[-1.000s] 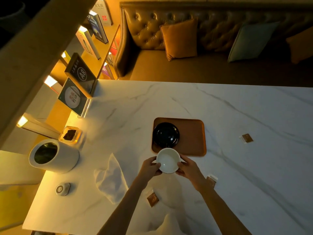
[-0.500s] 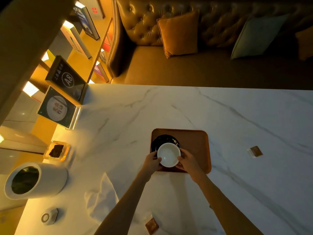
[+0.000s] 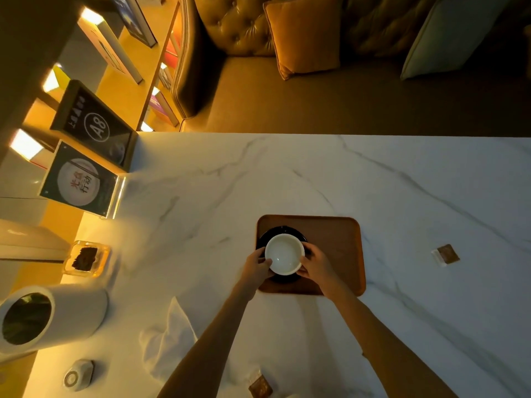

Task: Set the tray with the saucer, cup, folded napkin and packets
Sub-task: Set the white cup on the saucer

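Gripping cup (image 3: pixel 284 254), hands (image 3: pixel 314 264) hiding saucer (image 3: pixel 265 235)

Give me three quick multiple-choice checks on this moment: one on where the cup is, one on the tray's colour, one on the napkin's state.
1. Where is the white cup?
A. over the black saucer on the tray
B. on bare marble
C. beside the canister

2. What colour is the tray?
A. white
B. brown
C. green

3. How is the napkin lying?
A. folded on the tray
B. inside the cup
C. loose and rumpled on the table, off the tray

Answers: 1 A, the left hand and right hand hold it over the saucer at the tray's left end. 2 B, its bare surface looks brown. 3 C, it lies crumpled left of the arms.
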### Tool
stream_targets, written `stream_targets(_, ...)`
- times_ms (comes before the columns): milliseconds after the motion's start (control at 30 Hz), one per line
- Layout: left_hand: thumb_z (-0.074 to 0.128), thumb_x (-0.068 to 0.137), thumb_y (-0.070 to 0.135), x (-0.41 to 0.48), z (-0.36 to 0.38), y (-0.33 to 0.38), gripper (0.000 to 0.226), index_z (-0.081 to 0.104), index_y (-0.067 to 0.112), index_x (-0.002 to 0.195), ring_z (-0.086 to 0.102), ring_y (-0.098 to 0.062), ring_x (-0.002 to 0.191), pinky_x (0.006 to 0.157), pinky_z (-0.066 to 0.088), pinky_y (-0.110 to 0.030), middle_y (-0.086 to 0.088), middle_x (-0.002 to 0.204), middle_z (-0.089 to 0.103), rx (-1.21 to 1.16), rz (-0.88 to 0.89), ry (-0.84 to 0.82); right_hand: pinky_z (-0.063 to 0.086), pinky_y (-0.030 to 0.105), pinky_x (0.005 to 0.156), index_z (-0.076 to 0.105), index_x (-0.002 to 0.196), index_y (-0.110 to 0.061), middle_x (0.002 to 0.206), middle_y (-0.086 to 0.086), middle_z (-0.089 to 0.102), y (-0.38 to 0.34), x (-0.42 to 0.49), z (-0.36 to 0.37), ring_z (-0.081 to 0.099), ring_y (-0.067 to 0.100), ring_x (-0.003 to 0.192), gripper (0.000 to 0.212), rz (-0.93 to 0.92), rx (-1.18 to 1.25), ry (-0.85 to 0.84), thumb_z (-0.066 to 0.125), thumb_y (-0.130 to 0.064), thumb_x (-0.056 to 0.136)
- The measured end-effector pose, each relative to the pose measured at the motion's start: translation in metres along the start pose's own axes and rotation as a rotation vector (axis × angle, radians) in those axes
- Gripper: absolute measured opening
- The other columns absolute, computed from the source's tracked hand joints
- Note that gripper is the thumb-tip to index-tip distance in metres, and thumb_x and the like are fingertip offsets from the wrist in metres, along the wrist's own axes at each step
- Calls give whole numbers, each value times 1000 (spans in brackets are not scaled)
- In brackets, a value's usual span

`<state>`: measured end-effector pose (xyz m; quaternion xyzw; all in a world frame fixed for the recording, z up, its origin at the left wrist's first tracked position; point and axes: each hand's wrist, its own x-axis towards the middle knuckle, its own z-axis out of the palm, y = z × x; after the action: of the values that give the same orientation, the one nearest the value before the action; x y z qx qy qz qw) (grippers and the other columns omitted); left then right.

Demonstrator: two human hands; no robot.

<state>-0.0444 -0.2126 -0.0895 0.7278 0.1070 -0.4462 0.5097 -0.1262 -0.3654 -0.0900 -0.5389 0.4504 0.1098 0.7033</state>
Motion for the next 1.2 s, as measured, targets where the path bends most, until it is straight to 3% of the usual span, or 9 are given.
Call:
stream_targets(133,52,95,6,2,0,0,42,47,12,137,58,-29,112,86,59,-41,-10,120,56,-13,-14,18,56,22,58,46,131,-17,123,11,54,0,2,0,57,23,103,43,3,9,2,53,-2,91)
stream_targets(300,52,96,9,0,0,-1,42,46,14,138,59,-28,112,81,60,-37,-9,122,56,-29,-32,19,56,26,64,42,135,-17,125,11,52,1,2,0,56,21,102,45,16,1,-24,51,-5,93)
stream_targets(433,49,97,12,-2,0,-1,43,43,17,139,60,-28,113,82,59,-36,-11,130,55,-30,-29,3,51,35,83,37,141,-19,133,11,47,5,-2,-1,50,23,115,45,12,-49,-43,46,-15,97)
stream_targets(567,48,98,16,-4,0,-2,42,43,18,139,59,-27,114,86,57,-38,-9,130,54,-11,-24,9,47,35,89,33,143,-21,140,10,43,9,-6,1,45,28,128,44,1,-52,-63,41,-20,100)
stream_targets(867,48,95,10,-4,0,-1,41,43,15,136,54,-28,117,87,55,-39,-7,129,52,-28,-29,12,48,35,91,34,142,-22,141,10,42,9,-8,1,44,27,128,42,-3,-59,-60,40,-22,100)
stream_targets(1200,48,97,12,-8,3,-6,38,43,14,135,51,-26,118,101,51,-48,-5,126,50,-31,0,11,47,38,94,32,144,-18,144,12,40,10,-10,1,43,28,129,44,-14,-61,-66,39,-23,100)
